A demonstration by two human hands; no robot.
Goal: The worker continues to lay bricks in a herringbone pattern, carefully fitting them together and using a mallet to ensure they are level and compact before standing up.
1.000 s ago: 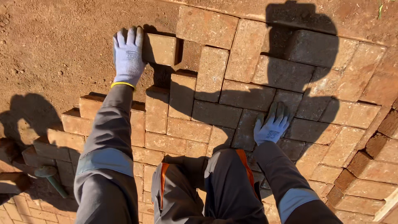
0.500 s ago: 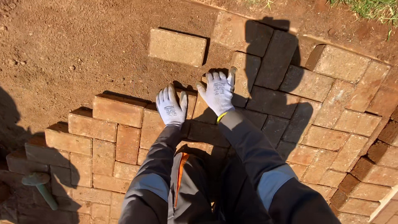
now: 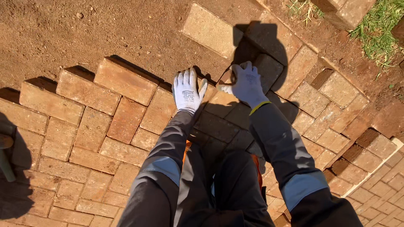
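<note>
I kneel on brick paving and both hands wear pale grey gloves. My left hand [image 3: 188, 90] lies flat, fingers spread, on a reddish paving brick [image 3: 216, 101] at the edge of the laid area. My right hand [image 3: 246, 83] sits just right of it, in shadow, with thumb and fingers curled around that brick's far corner. A loose pale paver [image 3: 209, 30] lies on the sand bed [image 3: 84, 29] just beyond the hands. Raised bricks [image 3: 126, 80] line the paving edge to the left.
A mallet handle [image 3: 5, 157] pokes in at the left edge. Laid herringbone paving [image 3: 97, 151] fills the lower half, with open gaps [image 3: 322, 78] on the right. Stacked bricks [image 3: 349, 10] and grass [image 3: 378, 35] sit at the top right.
A second ago my left hand reached far out to a brick and my right rested on the paving. Both hands have come together at the paving's edge, and my view shifted.
</note>
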